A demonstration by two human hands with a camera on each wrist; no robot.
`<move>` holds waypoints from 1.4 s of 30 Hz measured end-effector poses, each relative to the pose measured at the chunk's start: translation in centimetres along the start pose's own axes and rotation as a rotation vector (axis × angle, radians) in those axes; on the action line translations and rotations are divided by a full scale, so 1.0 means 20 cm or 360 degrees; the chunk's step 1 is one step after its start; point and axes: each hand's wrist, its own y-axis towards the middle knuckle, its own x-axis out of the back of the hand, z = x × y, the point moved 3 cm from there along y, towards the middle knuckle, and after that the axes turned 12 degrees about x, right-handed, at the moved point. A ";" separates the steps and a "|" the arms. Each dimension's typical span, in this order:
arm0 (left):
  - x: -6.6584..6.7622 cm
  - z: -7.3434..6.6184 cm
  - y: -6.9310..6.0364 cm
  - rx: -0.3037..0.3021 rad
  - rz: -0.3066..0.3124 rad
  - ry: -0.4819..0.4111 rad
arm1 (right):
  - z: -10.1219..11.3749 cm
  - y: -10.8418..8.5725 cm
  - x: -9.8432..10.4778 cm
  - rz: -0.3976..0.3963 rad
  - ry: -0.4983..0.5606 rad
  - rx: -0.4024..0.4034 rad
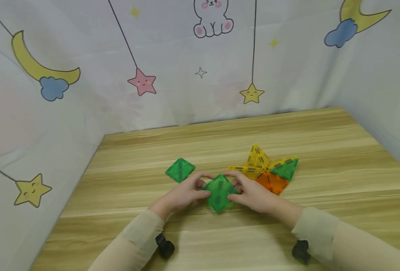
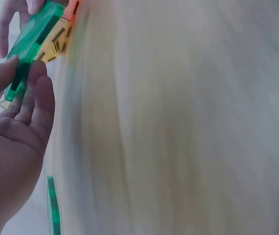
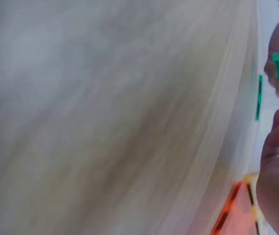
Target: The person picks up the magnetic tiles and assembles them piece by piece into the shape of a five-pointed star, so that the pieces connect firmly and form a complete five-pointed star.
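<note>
Both hands hold a translucent green diamond of magnetic tiles [image 1: 219, 192] raised above the table, a dark seam running down its middle. My left hand [image 1: 185, 191] pinches its left corner between thumb and fingers; in the left wrist view the thumb lies on one face of the diamond [image 2: 37, 30]. On the opposite corner, my right hand [image 1: 254, 192] has a similar pinch. Just beyond the right hand lies a star-like group of joined tiles, with yellow tiles [image 1: 258, 156], an orange piece [image 1: 271, 182] and a green piece [image 1: 287, 170]. The hand covers part of its near left side.
Another green diamond [image 1: 180, 170] lies flat on the wooden table [image 1: 146, 150], beyond the left hand. A pale cloth backdrop [image 1: 179, 101] printed with moons and stars hangs behind the table. Small black devices [image 1: 165, 246] sit under the wrists.
</note>
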 end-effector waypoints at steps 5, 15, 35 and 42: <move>-0.04 -0.03 0.05 -0.0025 0.0079 -0.0255 | -0.03 -0.06 0.07 -0.0137 0.0168 -0.0127; -0.15 -0.08 0.14 -0.0016 0.0039 -0.0485 | -0.09 -0.19 0.18 -0.0326 0.0520 -0.0202; -0.38 -0.16 0.31 0.0097 0.0157 -0.0857 | -0.21 -0.44 0.25 -0.0348 0.1033 -0.0232; -0.41 -0.15 0.33 0.0157 0.0166 -0.0845 | -0.23 -0.46 0.25 -0.0362 0.1051 -0.0220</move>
